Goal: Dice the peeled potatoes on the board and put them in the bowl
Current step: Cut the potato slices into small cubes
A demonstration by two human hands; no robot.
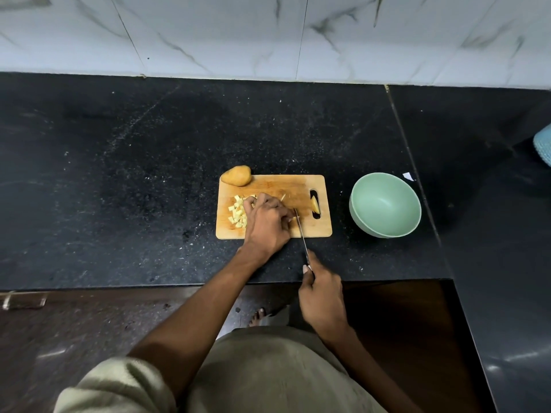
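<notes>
A wooden cutting board (298, 186) lies on the black counter. A pile of pale potato cubes (237, 214) sits on its left part. My left hand (267, 223) rests curled over the board's middle, covering whatever potato piece lies under it. My right hand (320, 296) grips a knife (301, 232) by the handle, with the blade lying just right of my left fingers. A whole peeled potato (236, 175) sits at the board's far left corner. A potato piece (315, 206) lies at the board's handle slot. The green bowl (384, 204) stands empty to the right.
The black stone counter (134, 180) runs wide to the left and turns a corner at the right. A white marble tiled wall (268, 37) stands behind it. A pale blue object (543, 144) shows at the right edge. A white scrap (408, 176) lies beyond the bowl.
</notes>
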